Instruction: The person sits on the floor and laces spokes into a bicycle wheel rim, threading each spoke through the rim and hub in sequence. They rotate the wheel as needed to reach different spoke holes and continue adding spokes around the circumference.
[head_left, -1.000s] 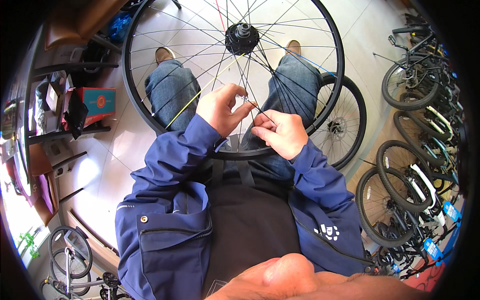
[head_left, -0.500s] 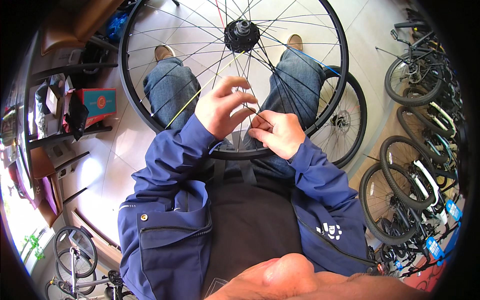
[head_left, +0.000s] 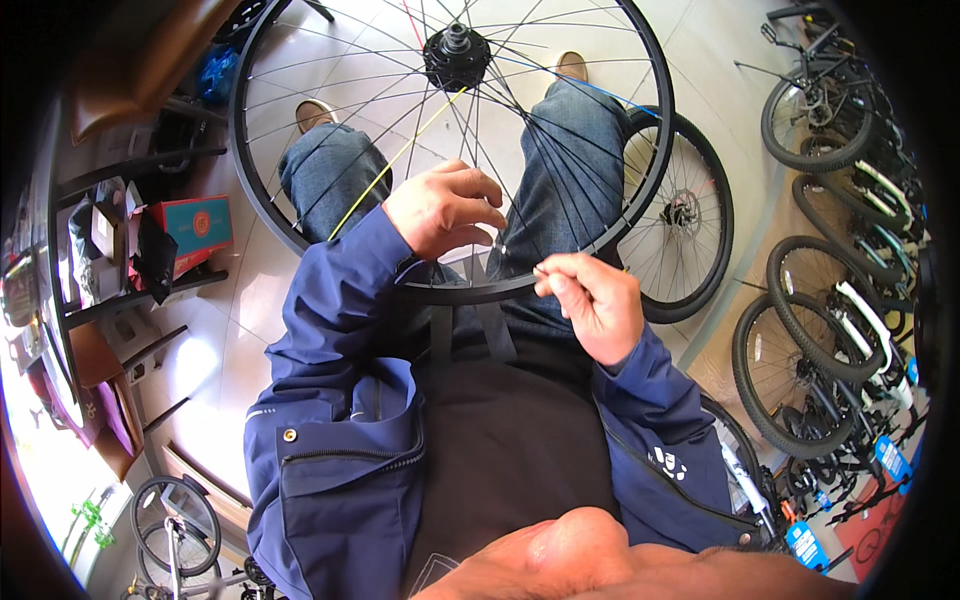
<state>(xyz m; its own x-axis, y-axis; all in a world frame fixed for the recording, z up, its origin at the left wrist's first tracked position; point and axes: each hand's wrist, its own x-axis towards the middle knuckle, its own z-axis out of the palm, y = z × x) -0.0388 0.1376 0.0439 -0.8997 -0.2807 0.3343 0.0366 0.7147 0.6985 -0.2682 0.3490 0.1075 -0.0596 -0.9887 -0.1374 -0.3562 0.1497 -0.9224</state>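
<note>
Presently we have the black wheel (head_left: 470, 295) over our legs, its near edge by our lap, its hub (head_left: 456, 65) beyond our hands. Our left hand (head_left: 447, 212) hangs over the spokes, fingers loosely curled and apart. Our right hand (head_left: 598, 300) is near the rim, fingers pinched narrow; whether they hold anything, we cannot tell. Bicycles (head_left: 860, 312) line the right edge of the floor (head_left: 255, 265).

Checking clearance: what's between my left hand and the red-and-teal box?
In the head view, from your left hand to the box: jacket sleeve, yellow spoke, jeans leg, wheel rim, then tiled floor.
</note>
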